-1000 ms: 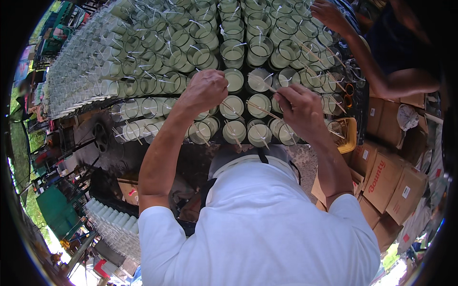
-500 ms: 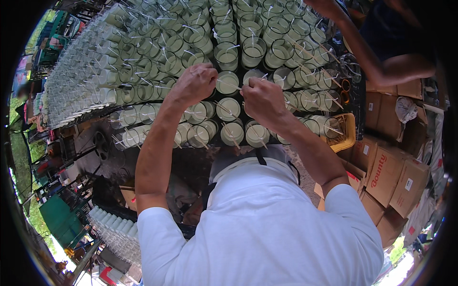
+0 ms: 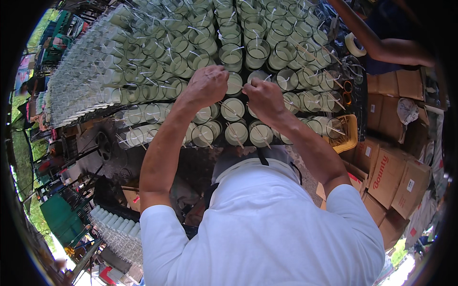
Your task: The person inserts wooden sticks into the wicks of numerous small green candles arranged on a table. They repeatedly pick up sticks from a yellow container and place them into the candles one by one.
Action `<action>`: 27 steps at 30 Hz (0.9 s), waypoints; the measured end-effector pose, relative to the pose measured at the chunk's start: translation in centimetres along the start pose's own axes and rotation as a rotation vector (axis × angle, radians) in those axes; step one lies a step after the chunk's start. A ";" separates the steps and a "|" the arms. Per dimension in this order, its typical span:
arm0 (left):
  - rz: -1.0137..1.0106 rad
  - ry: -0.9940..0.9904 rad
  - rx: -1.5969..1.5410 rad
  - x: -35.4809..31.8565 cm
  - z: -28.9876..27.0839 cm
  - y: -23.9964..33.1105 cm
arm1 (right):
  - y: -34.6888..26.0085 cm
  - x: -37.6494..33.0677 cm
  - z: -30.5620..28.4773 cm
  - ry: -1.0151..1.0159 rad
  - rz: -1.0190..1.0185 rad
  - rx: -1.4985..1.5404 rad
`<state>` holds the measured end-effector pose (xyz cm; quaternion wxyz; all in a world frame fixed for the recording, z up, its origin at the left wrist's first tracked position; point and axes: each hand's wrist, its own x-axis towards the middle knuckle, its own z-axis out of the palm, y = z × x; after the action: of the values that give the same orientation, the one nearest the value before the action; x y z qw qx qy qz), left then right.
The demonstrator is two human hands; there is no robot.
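Note:
Many glass jars (image 3: 257,53) of pale wax, each with a wick and a thin stick across the rim, fill a dark table (image 3: 224,142). My left hand (image 3: 207,86) hovers over the near rows with its fingers curled shut, fingertips at one jar (image 3: 234,83). My right hand (image 3: 265,97) sits just beside it, fingers pinched together at the rim of the neighbouring jar (image 3: 259,76). Both seem to pinch a thin wick stick, though it is mostly hidden under the fingers.
Another person's arm (image 3: 381,45) reaches in at the top right, near a tape roll (image 3: 355,44). A yellow crate (image 3: 350,131) and cardboard boxes (image 3: 386,171) stand to the right. Stacked empty glasses (image 3: 119,229) and a green bin (image 3: 62,219) are at the lower left.
Both hands have moved left and closer together, from spread over separate jars to side by side over neighbouring jars in the middle rows.

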<state>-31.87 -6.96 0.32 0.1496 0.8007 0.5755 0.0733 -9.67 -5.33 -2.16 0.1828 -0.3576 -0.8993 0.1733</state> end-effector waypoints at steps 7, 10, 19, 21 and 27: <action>-0.021 -0.018 0.046 -0.5 -0.6 1.3 | -0.6 -0.4 1.0 0.014 0.006 0.054; -0.031 -0.023 0.040 -0.5 -0.7 1.8 | -1.2 0.0 0.5 -0.041 -0.015 0.036; -0.037 0.035 -0.030 -0.9 0.8 1.2 | -1.9 -0.2 -0.7 -0.142 -0.149 -0.135; -0.045 0.051 -0.051 -1.0 1.1 1.3 | -2.0 -0.1 -0.4 -0.145 -0.170 -0.150; -0.075 -0.039 -0.065 -0.5 0.7 1.8 | -2.4 0.6 -0.2 -0.263 -0.124 -0.151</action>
<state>-30.17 -8.09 0.30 0.1892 0.7747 0.5992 0.0705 -11.35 -6.55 -0.75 0.0465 -0.2885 -0.9462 0.1391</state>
